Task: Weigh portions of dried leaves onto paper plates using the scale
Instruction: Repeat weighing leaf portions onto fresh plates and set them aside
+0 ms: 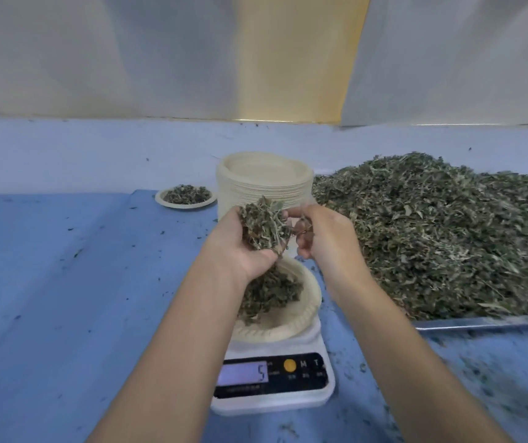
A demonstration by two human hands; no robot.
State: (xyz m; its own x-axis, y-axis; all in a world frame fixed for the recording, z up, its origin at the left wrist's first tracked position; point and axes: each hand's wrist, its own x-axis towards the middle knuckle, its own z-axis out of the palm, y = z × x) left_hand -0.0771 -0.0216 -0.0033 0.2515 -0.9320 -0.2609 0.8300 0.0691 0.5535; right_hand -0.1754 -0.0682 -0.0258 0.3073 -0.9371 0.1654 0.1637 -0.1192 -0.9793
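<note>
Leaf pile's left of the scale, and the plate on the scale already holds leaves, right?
No: the head view shows the leaf pile right of the scale. The plate on it already holds leaves.

A metal tray point(486, 321) shows its shiny front rim at the right. Left of the tray and under it spreads a creased blue sheet point(48, 282) flecked with dark crumbs, and beyond the tray lies a paler blue covering point(80, 148). Behind the tray hang white translucent sheets point(96, 59), with a yellow strip of wall point(297, 59) in the gap up and to the tray's left.
</note>
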